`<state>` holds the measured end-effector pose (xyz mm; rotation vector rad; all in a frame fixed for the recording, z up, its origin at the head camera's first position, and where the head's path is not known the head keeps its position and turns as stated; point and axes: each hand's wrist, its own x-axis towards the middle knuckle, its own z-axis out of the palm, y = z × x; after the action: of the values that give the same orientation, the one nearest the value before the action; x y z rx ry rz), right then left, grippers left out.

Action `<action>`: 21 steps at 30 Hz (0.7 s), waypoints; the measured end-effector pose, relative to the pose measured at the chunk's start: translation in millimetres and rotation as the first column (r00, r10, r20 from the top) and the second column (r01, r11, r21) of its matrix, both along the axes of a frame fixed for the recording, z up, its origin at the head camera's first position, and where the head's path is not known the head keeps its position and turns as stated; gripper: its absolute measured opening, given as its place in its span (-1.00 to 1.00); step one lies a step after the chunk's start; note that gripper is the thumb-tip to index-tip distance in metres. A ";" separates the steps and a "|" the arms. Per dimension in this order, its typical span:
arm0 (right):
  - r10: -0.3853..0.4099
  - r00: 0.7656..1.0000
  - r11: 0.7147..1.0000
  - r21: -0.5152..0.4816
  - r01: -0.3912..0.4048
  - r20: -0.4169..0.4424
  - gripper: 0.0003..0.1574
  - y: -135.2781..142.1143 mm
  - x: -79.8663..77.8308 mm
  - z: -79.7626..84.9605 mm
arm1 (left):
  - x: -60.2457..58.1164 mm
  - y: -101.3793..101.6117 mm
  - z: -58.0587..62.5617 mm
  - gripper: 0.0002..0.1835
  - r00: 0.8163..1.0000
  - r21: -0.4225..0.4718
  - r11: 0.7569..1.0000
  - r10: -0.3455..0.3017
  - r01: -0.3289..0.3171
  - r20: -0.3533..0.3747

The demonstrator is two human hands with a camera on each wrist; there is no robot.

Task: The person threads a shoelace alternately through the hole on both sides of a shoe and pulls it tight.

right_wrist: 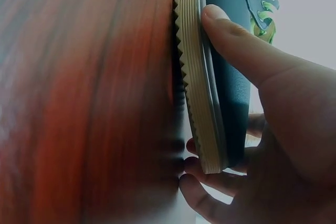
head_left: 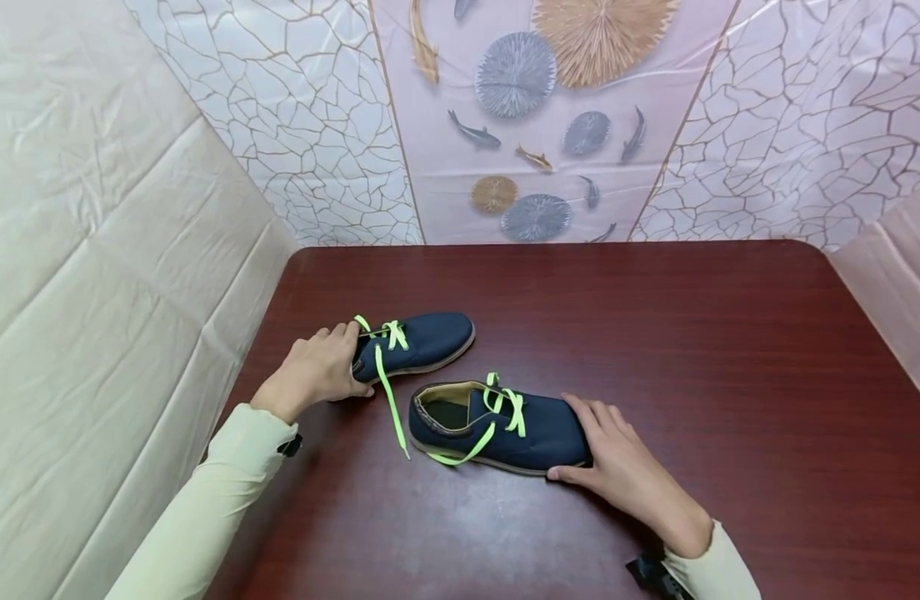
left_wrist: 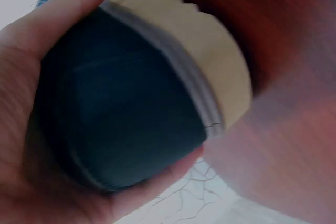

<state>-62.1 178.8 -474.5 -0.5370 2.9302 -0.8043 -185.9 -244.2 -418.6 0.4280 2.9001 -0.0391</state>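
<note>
Two navy shoes with neon yellow-green laces are at the table's left-centre in the head view. My left hand [head_left: 317, 367] grips the heel of the farther shoe [head_left: 433, 337], whose toe points right; one lace end trails toward me. In the left wrist view the fingers and thumb wrap round the dark heel [left_wrist: 121, 103] above a tan sole. Nearer to me lies the other shoe [head_left: 546, 429], its tan-lined opening at the left. My right hand [head_left: 625, 462] holds its toe, thumb on the near side; the right wrist view shows fingertips at the ridged sole [right_wrist: 194, 77].
Both shoes are over a glossy reddish-brown table [head_left: 692, 333]. A patterned backdrop [head_left: 340, 125] hangs behind its far edge, and a pale draped cloth [head_left: 130, 292] borders it at the left. Dark wrist straps [head_left: 289, 446] show at the cuffs.
</note>
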 end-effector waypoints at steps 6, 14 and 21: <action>-0.005 1.000 1.000 -0.006 0.005 -0.001 0.32 1.4 1.0 0.8 | -4.2 -2.9 -7.2 0.09 0.997 -0.021 1.000 -0.019 0.018 -0.076; -0.007 1.000 1.000 0.001 0.007 -0.001 0.32 -0.2 2.1 1.3 | -3.6 -9.3 -11.8 0.06 0.983 0.024 0.998 -0.049 0.054 -0.178; -0.010 1.000 1.000 0.002 0.010 0.022 0.32 -0.8 0.6 2.7 | -7.6 3.5 -1.1 -0.02 0.966 0.014 0.992 -0.115 0.122 -0.233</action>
<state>-61.5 178.0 -471.8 -0.5106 2.9160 -0.8029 -193.5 -240.7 -419.7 0.6426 3.1029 -0.0709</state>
